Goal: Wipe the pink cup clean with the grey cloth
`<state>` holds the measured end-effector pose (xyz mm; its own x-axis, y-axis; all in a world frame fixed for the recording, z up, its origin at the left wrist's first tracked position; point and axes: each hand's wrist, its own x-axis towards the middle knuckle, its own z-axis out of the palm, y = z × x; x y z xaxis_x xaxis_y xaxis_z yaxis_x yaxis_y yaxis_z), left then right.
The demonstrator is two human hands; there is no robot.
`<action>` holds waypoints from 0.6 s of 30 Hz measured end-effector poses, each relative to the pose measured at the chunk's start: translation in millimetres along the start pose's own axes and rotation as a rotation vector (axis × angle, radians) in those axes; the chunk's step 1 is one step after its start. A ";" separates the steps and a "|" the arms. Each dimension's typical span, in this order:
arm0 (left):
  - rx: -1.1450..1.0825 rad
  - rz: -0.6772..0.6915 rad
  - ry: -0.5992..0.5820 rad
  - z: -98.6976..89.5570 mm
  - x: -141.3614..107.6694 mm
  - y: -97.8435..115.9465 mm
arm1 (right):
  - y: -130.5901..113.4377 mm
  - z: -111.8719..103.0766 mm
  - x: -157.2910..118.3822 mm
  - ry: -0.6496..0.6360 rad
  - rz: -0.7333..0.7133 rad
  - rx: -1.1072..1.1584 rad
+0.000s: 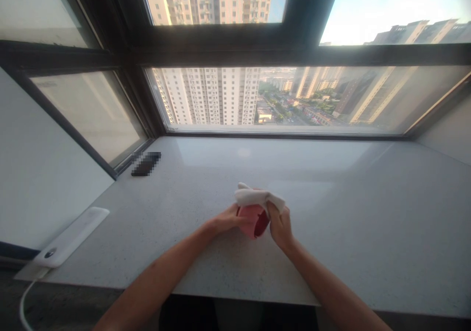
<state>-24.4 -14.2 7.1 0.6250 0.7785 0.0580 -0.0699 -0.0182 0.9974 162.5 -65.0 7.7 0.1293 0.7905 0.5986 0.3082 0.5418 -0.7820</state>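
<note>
A pink, hollow container (250,222) like a cup or small pot is tilted above the sill, its dark red opening facing right and down toward me. My left hand (230,218) grips it from the left, fingers wrapped around its side. Over its top lies a white cloth (253,196), possibly a wipe. My right hand (281,227) pinches the right end of this cloth close to the container's rim. The fingertips of both hands are partly hidden by the cloth and the container.
A pale stone windowsill (368,233) stretches under my hands to the dark window frame (228,51). At the left lies a white power strip (79,233) with a white cable (24,299). A pixelated dark object (146,164) rests near the window corner.
</note>
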 end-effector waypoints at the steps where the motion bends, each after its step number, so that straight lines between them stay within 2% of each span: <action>1: -0.045 -0.030 -0.075 -2.4 -1.4 -0.5 | 2.8 0.7 0.3 0.042 0.110 -0.001; 2: -0.081 -0.050 -0.118 -4.7 -2.5 -0.9 | 4.1 0.8 0.5 0.056 0.165 -0.001; 3: -0.108 -0.064 -0.148 -6.8 -3.0 -1.2 | 3.6 0.2 0.5 0.043 0.161 0.003; 8: -0.062 -0.025 -0.151 -12.1 1.0 0.4 | -13.5 -7.2 2.5 -0.156 -0.265 0.047; 10: -0.051 -0.017 -0.149 -12.3 2.3 0.8 | -14.6 -7.9 3.4 -0.171 -0.295 0.059; 12: -0.081 -0.042 -0.156 -11.4 1.6 0.2 | -8.7 -6.4 3.3 -0.152 -0.174 0.083; 15: -0.150 -0.097 -0.124 -8.1 -1.5 -1.3 | 5.6 -2.4 1.9 -0.078 0.107 0.108; 18: -0.159 -0.082 -0.093 -5.9 -3.3 -2.5 | 15.0 -0.7 2.1 -0.002 0.300 0.107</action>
<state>-30.9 -13.0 4.2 0.7019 0.7122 -0.0123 -0.1327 0.1477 0.9801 168.1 -55.5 -2.6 0.1977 0.9200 0.3384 0.1553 0.3115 -0.9375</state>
